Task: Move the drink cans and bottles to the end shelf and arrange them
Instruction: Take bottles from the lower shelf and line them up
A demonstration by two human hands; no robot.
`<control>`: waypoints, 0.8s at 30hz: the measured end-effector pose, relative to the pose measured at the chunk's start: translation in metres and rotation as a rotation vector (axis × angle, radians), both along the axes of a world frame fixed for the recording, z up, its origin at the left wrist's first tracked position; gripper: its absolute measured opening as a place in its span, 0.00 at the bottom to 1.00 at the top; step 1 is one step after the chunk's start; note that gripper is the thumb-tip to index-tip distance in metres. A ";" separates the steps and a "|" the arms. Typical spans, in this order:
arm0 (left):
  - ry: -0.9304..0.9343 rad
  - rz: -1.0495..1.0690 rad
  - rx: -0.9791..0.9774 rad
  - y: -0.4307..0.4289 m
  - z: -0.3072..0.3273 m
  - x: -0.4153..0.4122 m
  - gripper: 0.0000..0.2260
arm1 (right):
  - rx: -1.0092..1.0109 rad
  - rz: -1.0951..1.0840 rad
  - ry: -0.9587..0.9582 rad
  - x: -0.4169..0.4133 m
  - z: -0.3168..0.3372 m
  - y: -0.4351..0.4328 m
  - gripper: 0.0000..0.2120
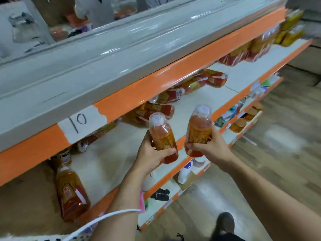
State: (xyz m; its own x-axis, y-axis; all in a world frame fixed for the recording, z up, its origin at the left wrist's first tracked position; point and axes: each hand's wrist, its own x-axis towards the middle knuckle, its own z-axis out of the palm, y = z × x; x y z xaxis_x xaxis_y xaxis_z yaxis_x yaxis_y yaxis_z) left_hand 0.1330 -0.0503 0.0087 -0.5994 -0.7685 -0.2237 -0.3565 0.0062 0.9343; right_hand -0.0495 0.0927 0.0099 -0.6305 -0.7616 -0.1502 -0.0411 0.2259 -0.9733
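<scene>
Each hand, left hand [152,153] and right hand [210,146], grips an amber, clear-capped bottle [162,136] before an orange-edged shelf [111,153] above wood-look floor [278,145].

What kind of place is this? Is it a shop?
Most likely a shop. Long orange-edged shelves hold many matching drink bottles, a paper tag marked 10 is stuck on the edge, and other goods sit lower down.

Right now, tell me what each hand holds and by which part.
The left hand grips one drink bottle round its lower body; the right hand grips a second bottle round its labelled lower half.
</scene>
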 end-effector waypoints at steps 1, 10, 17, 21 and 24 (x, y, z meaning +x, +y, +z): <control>0.007 -0.044 0.008 0.005 0.001 -0.022 0.33 | -0.010 -0.026 0.006 -0.018 0.003 0.011 0.34; 0.119 -0.196 -0.037 0.077 0.043 -0.238 0.27 | -0.065 -0.167 0.082 -0.204 0.028 0.104 0.30; 0.182 -0.296 -0.019 0.106 0.069 -0.378 0.26 | -0.115 -0.243 0.056 -0.326 0.039 0.145 0.29; 0.145 -0.333 0.008 0.100 0.061 -0.435 0.29 | -0.125 -0.297 0.033 -0.373 0.028 0.139 0.31; 0.117 -0.364 -0.007 0.086 0.047 -0.476 0.28 | -0.112 -0.350 0.021 -0.407 0.017 0.127 0.30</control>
